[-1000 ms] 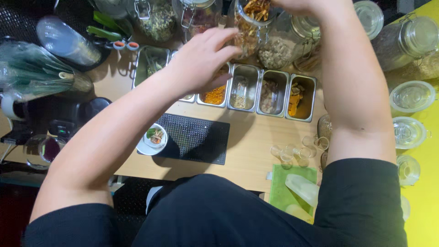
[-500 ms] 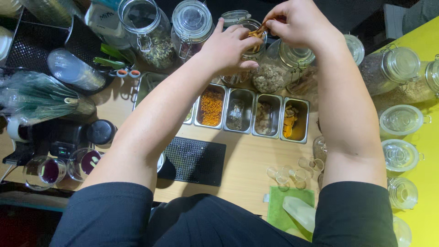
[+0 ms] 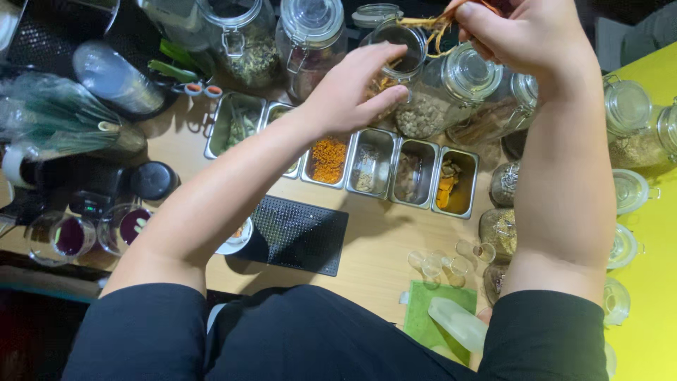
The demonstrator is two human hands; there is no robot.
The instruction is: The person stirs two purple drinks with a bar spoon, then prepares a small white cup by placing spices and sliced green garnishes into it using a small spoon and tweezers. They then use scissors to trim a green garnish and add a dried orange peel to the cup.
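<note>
Head view, read left to right. At far left, two glasses of purple liquid [image 3: 70,236] stand near the edge of the wooden counter [image 3: 381,254], with a black ridged mat [image 3: 296,234] beside them. The left hand [image 3: 352,88] reaches forward from a bare, extended forearm; its fingers are curled around the side of an open glass jar [image 3: 400,42], thumb below, steadying it. The jar stands behind a row of rectangular metal containers [image 3: 370,161], one filled with orange granules [image 3: 328,159]. The right hand [image 3: 529,39] is raised above and just right of the jar mouth, forearm nearly vertical in the frame; its fingertips are pressed together, pinching a tangle of thin orange-yellow dried strands [image 3: 430,28] that hangs over the jar's rim. Lidded clip-top jars [image 3: 310,35] crowd the space behind and to the right of both hands. A green cloth [image 3: 427,314] lies at the near edge, by small clear cups [image 3: 441,262]. A yellow surface [image 3: 652,212] borders the right.
</note>
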